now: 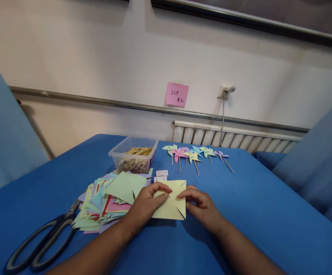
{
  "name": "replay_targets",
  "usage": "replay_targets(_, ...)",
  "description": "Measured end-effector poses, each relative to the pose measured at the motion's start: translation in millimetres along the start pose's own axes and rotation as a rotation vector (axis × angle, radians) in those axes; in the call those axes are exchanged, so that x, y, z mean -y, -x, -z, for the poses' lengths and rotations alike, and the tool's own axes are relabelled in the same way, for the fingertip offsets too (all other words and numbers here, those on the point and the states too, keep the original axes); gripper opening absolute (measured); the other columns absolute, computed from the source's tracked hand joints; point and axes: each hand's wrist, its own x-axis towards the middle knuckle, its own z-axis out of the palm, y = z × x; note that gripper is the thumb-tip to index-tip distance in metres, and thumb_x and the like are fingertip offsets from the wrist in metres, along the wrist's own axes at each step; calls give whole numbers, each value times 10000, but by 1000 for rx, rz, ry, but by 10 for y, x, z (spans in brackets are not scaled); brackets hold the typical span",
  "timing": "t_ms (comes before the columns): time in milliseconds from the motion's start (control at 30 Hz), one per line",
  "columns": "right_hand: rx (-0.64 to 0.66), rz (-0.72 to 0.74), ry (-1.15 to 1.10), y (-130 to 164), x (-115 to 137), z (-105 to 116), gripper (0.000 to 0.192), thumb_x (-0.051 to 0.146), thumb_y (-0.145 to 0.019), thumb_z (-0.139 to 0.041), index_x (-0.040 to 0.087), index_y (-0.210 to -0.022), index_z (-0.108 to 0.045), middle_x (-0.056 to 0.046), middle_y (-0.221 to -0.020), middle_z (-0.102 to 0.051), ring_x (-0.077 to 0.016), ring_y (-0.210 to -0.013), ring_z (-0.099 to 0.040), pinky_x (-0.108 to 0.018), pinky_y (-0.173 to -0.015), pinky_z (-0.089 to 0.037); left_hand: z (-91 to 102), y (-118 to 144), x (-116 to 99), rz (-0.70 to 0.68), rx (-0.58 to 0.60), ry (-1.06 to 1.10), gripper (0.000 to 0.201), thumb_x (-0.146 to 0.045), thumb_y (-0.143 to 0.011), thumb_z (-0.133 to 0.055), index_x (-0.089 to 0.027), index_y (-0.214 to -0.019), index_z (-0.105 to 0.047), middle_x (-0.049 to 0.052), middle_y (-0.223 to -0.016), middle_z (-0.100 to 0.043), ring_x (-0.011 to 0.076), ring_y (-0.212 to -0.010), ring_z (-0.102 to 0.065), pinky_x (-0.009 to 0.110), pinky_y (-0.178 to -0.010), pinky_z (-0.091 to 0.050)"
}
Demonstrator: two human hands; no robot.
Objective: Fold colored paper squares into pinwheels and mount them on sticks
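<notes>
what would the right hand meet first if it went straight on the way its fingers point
The right hand would first meet the pale yellow paper, which it seems to touch, then probably the left hand across it; depth is unclear in this view.

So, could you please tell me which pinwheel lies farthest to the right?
The purple pinwheel at the group's right end, its stick slanting to the lower right; the other pinwheels all lie left of it.

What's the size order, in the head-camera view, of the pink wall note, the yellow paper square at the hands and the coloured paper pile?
Largest to smallest, as they look:
1. coloured paper pile
2. yellow paper square, partly covered by fingers
3. pink wall note
</notes>
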Motion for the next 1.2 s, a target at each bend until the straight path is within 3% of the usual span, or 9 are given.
replay_targets(133,53,-69,-100,30,7,-12,155,222,-731,-653,214,-883,-683,-36,-891,-586,-166,-805,-568,-280,-707,-446,6,3,-1,-89,12,-170,183,-275,-736,-571,-180,-880,-634,8,-814,-642,159,-689,-578,257,-653,-441)
replay_targets(400,-29,-179,-226,37,-29,-87,148,314,-706,-701,185,-776,-681,-19,-774,-610,-146,-714,-549,-272,-677,-419,-40,45,33,-217,21,-287,270,-220,-724,-564,-216,-977,-658,38,-998,-666,227,-956,-584,328,-874,-412)
replay_targets(500,-132,-194,-238,31,-42,-141,138,309,-699,-707,182,-697,-654,11,-661,-590,-122,-621,-516,-244,-609,-395,-77,56,19,-170,-83,-96,504,-212,-675,-632,-220,-1176,-571,68,-1159,-615,258,-1057,-551,357,-907,-409)
replay_targets(600,-234,-230,-258,36,-66,-194,147,319,-725,-685,179,-718,-639,10,-631,-607,-119,-597,-519,-239,-592,-389,-129,93,-21,-18,-77,332,679,-249,-696,-638,-200,-1332,-402,114,-1142,-622,270,-970,-604,392,-822,-467)
replay_targets(667,-297,-252,-264,40,-78,-217,162,331,-746,-666,173,-736,-630,-4,-638,-629,-124,-600,-529,-247,-604,-397,-165,127,-52,43,-5,593,638,-271,-755,-591,-186,-1349,-372,132,-1109,-637,265,-939,-621,404,-810,-475)
replay_targets(733,-360,-261,-280,41,-79,-230,178,343,-756,-656,169,-742,-621,-13,-644,-640,-128,-602,-536,-255,-616,-407,-197,155,-69,33,67,714,529,-264,-797,-557,-168,-1304,-440,143,-1126,-631,259,-979,-607,398,-848,-459)
replay_targets(900,-407,-237,-258,38,-22,-268,200,362,-744,-665,167,-734,-618,-14,-650,-638,-142,-630,-563,-270,-636,-428,-252,154,-3,64,77,646,366,-244,-778,-606,-151,-1132,-607,131,-1125,-648,242,-986,-602,342,-845,-452)
replay_targets(1033,-363,-239,-271,46,-4,-327,215,370,-718,-689,175,-723,-599,-9,-655,-642,-142,-622,-574,-260,-613,-435,-267,126,49,94,56,656,321,-266,-766,-623,-142,-1061,-648,121,-1053,-686,225,-936,-624,316,-822,-460)
replay_targets(1200,-407,-263,-301,42,2,-370,242,376,-689,-708,186,-718,-561,6,-649,-633,-139,-610,-579,-255,-614,-446,-278,120,44,103,37,675,318,-294,-764,-623,-130,-1034,-664,125,-988,-707,224,-868,-644,324,-788,-478)
